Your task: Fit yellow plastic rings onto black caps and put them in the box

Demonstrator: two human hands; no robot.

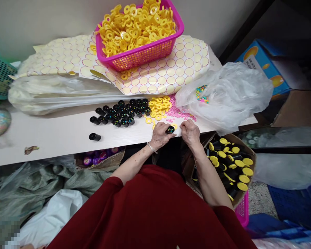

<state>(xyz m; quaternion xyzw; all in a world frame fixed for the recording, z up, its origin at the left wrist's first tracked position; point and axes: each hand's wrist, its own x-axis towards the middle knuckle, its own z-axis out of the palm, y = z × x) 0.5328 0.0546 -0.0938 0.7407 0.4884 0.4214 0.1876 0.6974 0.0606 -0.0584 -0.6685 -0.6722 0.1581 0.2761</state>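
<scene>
My left hand [160, 135], with a bangle at its wrist, is wrapped round a small black tube [170, 129] whose open top shows coloured bits inside. Just to the right, my right hand [190, 132] is closed with fingers bent; whatever it pinches, if anything, is hidden. Beyond both hands are a heap of pink beads [176, 110] and a pile of yellow ring-shaped pieces [159, 106]. Several more black tubes [123, 114] stand in a cluster to the left, many with coloured bits showing. One black tube [94, 137] is apart from them, nearer the front edge.
At the back, a pink basket [145, 55] full of yellow pieces rests on sticker sheets [168, 76]. A clear plastic bag [228, 93] with coloured beads lies to the right. Below the white table [54, 138], a cardboard box [250, 152] holds yellow-capped black tubes.
</scene>
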